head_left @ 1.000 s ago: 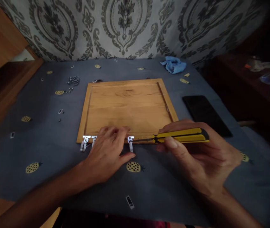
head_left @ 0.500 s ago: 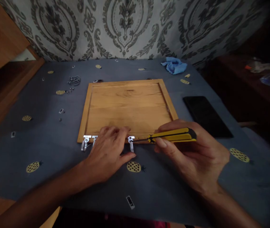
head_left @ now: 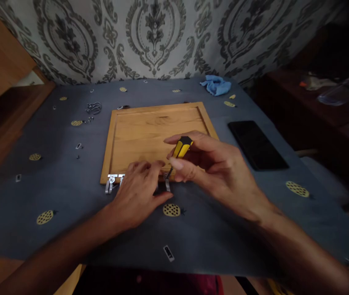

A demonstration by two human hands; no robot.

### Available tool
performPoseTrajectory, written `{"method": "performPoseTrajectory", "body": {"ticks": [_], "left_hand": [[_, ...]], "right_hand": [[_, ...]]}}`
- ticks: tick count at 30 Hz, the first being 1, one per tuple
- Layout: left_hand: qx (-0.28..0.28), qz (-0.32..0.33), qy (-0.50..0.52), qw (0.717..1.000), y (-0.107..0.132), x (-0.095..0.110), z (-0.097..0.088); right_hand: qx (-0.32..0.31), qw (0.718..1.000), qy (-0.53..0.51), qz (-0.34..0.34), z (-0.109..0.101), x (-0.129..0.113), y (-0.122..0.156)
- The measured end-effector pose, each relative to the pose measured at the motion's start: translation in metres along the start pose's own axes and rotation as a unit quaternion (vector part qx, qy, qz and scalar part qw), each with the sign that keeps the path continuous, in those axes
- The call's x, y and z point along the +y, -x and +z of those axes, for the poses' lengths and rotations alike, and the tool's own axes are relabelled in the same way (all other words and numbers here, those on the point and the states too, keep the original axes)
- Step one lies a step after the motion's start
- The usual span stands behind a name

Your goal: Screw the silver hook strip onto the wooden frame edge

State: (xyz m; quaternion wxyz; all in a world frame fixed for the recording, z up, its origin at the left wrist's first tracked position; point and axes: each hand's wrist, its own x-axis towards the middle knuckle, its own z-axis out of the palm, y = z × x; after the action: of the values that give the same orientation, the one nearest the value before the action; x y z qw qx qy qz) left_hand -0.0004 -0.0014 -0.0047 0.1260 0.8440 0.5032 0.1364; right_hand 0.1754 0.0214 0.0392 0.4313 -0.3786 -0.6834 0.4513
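1. Right hand [head_left: 214,168]: thumb and fingers pinching the handle of a screwdriver [head_left: 182,148]
2. Screwdriver: yellow and black handle, tilted, shaft pointing down at the right bracket [head_left: 167,186]; whether the tip touches is too small to tell
3. Left hand [head_left: 139,188]: laid over the near edge of a wooden board [head_left: 156,135], fingers bent, thumb stretched out near the right bracket; cannot tell whether it grips anything underneath
4. Board: framed, flat on the tablecloth [head_left: 70,246], which is grey-blue with printed pineapples
5. Left bracket [head_left: 110,183]: metal, at the board's near left corner
6. Middle bracket [head_left: 121,178]: partly covered by the left hand
7. Metal pieces [head_left: 94,108]: small heap, beyond the board's left side
8. Rag [head_left: 216,85]: blue, crumpled, far right
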Motion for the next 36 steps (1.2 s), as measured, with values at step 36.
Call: {"method": "performPoseTrajectory", "body": {"ticks": [36], "left_hand": [[-0.006,-0.027,0.014,1.0,0.0,0.001,0.0]], "right_hand": [[0.032,0.999,-0.028,-0.013,-0.012,0.007,0.01]]}}
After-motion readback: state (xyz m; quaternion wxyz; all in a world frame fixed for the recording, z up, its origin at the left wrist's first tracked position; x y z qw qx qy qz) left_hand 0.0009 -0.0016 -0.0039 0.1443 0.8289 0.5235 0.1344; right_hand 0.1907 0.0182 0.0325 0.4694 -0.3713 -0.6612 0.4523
